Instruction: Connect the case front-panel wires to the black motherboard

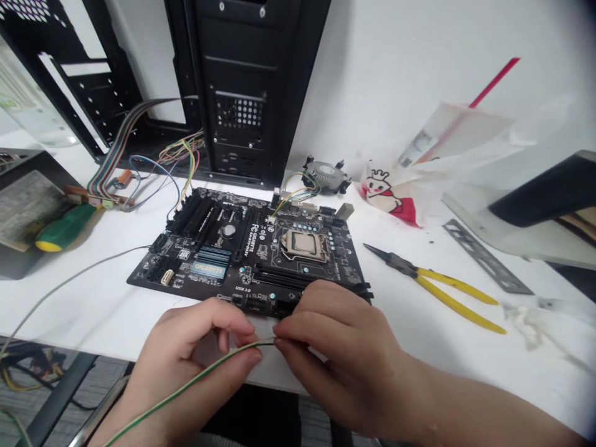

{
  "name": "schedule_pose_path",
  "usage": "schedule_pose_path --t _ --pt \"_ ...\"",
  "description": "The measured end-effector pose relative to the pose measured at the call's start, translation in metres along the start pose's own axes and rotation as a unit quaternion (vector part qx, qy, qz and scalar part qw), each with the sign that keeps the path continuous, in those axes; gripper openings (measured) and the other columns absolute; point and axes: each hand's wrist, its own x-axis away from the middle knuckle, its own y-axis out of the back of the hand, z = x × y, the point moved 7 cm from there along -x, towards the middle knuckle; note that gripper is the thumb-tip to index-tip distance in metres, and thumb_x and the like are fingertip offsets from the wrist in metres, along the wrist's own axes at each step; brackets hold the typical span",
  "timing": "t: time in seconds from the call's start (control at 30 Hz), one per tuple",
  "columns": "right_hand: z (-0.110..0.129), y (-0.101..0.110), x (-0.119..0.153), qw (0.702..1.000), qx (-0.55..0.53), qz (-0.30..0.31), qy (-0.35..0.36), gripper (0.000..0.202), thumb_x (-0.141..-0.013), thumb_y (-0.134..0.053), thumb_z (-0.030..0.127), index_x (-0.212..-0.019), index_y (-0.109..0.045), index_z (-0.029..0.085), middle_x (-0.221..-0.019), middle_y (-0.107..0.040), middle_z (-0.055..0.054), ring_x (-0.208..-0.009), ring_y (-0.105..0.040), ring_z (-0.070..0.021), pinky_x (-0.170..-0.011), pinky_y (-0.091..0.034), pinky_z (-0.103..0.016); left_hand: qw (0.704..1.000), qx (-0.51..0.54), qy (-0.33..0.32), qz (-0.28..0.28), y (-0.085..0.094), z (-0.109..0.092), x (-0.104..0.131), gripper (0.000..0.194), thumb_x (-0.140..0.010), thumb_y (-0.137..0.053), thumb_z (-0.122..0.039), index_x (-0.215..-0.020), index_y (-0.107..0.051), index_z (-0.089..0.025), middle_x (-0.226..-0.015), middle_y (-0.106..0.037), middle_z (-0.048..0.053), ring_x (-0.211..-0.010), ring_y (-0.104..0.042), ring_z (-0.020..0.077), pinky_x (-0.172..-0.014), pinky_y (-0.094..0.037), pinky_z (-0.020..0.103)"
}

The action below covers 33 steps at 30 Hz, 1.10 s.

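Thin green-and-yellow insulated wire (186, 386) held at the near edge of the white table (116, 310), just in front of the black Gigabyte motherboard (251, 254). It runs from the lower left of the view up to the two hands, which meet over its end.

Left hand (195, 360): thumb and forefinger pinched on the wire a little back from its tip, the other fingers curled loosely beneath. Right hand (335, 347): fingertips pressed together on the very end of the wire, touching the left hand's fingertips. Whether bare conductor shows between them I cannot tell; the spot is too small.

Handling, as a judgement: the wire looks very light and limp over its length (it sags away toward the lower left), yet springy enough to hold a gentle curve. The insulation is probably smooth and a bit slippery, so a fingertip pinch close to the end seems the right hold; gripping further back would likely let the tip wander. Not fragile as a whole, but thin strands at the end could fray or kink if twisted hard.

Around: yellow-handled needle-nose pliers (437, 282) lie to the right of the board, well apart from the hands. A green-handled screwdriver (65, 228) lies at the far left. An open black computer case (242, 87) stands behind the board, a multicoloured ribbon cable (116, 149) trailing from it. A thin grey cable (69, 279) crosses the table at left.
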Motion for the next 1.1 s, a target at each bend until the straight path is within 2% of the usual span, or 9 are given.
schedule_pose_path --t 0.2,0.53,0.77,0.93,1.1 --pt "0.0015 -0.0013 -0.0015 1.0 -0.007 0.023 -0.002 0.022 -0.091 -0.048 0.009 -0.074 -0.062 0.014 -0.063 -0.058 -0.002 -0.06 -0.045 -0.0114 -0.057 -0.037 -0.027 1.0 0.013 -0.018 0.006 0.0001 -0.0067 -0.0024 0.004 -0.069 -0.069 -0.021 -0.066 -0.07 -0.024 -0.055 -0.067 -0.004 -0.046 -0.06 0.0099 -0.044 -0.047 0.013" --pt "0.0032 -0.0042 -0.0005 0.999 -0.004 0.045 0.011 0.023 -0.09 -0.046 0.008 -0.076 -0.064 0.013 -0.062 -0.058 -0.001 -0.06 -0.044 -0.0121 -0.058 -0.035 -0.029 0.998 -0.022 -0.042 0.033 -0.0021 -0.0029 0.0018 0.009 -0.075 -0.067 -0.023 -0.067 -0.07 -0.023 -0.06 -0.068 -0.003 -0.052 -0.063 0.0107 -0.048 -0.048 0.016" --pt "0.0037 -0.0054 0.0001 0.999 0.006 0.03 0.019 0.024 -0.09 -0.046 0.009 -0.074 -0.063 0.014 -0.061 -0.056 0.0 -0.059 -0.043 -0.0123 -0.057 -0.033 -0.03 0.998 -0.014 -0.051 0.044 -0.0056 -0.0092 -0.0008 0.011 -0.075 -0.066 -0.02 -0.065 -0.07 -0.024 -0.059 -0.069 -0.004 -0.05 -0.063 0.0102 -0.047 -0.048 0.015" --pt "0.002 -0.0059 0.0034 0.999 0.012 0.022 0.022 0.023 -0.089 -0.047 0.008 -0.075 -0.064 0.015 -0.062 -0.057 0.0 -0.059 -0.044 -0.013 -0.057 -0.034 -0.029 0.998 -0.023 -0.054 0.022 -0.0023 -0.0076 0.001 0.009 -0.072 -0.067 -0.018 -0.067 -0.071 -0.024 -0.059 -0.069 -0.004 -0.051 -0.064 0.011 -0.048 -0.048 0.015" --pt "0.0035 -0.0044 0.0015 1.0 0.007 0.025 0.015 0.021 -0.091 -0.048 0.009 -0.077 -0.064 0.014 -0.065 -0.06 -0.002 -0.061 -0.047 -0.0135 -0.058 -0.035 -0.029 0.997 0.026 -0.063 0.034 -0.0015 -0.01 0.0018 0.012 -0.077 -0.066 -0.017 -0.069 -0.07 -0.025 -0.064 -0.071 -0.004 -0.056 -0.066 0.01 -0.052 -0.051 0.014"
